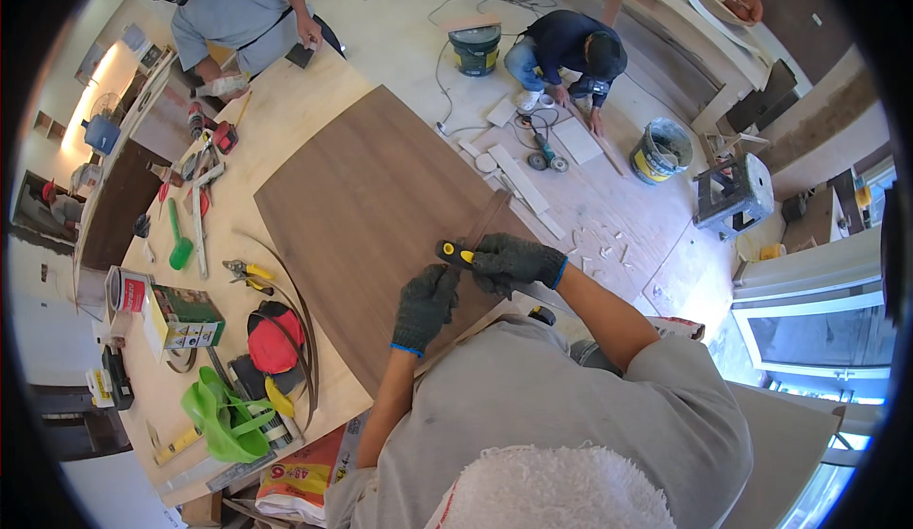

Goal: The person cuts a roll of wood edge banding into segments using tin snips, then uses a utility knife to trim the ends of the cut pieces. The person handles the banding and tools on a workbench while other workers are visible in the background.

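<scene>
A large brown wood-grain panel (pixel 376 196) lies on the pale workbench in front of me. My right hand (pixel 518 261), in a dark glove with blue cuff trim, is closed around a black-and-yellow utility knife (pixel 455 254) over the panel's near right part; its blade does not show. A thin brown strip (pixel 493 213) runs beside that hand at the panel's right edge. My left hand (pixel 425 308), gloved alike, is closed with fingers bunched close to the knife's end, above the near edge. What its fingers hold, if anything, is hidden.
Curved brown strips (pixel 306 329), yellow-handled pliers (pixel 250 275), a green mallet (pixel 180 239), a red cap (pixel 276 339) and a red drill (pixel 223 136) lie on the bench's left. One person stands beyond; another crouches by an angle grinder (pixel 544 156) and buckets (pixel 661 151).
</scene>
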`<state>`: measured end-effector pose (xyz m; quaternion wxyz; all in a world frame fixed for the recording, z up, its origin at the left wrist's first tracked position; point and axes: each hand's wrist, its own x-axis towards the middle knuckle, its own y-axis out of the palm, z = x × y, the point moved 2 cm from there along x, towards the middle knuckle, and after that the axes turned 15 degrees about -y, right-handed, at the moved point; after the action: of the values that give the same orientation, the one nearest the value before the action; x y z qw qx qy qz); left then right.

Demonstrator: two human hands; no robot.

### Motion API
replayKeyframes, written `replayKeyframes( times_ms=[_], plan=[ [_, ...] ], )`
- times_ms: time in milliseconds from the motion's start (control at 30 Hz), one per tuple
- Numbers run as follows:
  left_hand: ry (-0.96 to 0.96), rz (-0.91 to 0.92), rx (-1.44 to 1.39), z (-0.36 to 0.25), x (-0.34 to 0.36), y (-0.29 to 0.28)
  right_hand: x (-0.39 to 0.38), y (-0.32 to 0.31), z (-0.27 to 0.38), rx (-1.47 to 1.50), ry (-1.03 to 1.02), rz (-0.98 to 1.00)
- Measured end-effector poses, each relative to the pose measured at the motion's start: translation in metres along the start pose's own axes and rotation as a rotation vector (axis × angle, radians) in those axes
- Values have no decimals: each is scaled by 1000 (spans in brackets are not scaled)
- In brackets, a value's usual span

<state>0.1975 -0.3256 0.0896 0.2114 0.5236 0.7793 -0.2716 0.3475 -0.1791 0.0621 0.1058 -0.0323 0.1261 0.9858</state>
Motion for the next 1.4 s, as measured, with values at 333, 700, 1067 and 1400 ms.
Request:
replayKeyframes(
  times_ms=[333, 700, 1067, 1400],
  plan=[
    [315, -140, 365, -25, -2, 6, -9, 18, 33, -252, -31, -338],
    [828, -167, 754, -18, 6, 15, -23, -42, 17, -205, -37, -875],
    [471, 25, 705, -28, -38, 12, -56, -100, -2, -95, -227, -1146],
    [-69, 198, 225, -25, -33, -23, -71, -75, 8, 100, -347, -513]
  ],
)
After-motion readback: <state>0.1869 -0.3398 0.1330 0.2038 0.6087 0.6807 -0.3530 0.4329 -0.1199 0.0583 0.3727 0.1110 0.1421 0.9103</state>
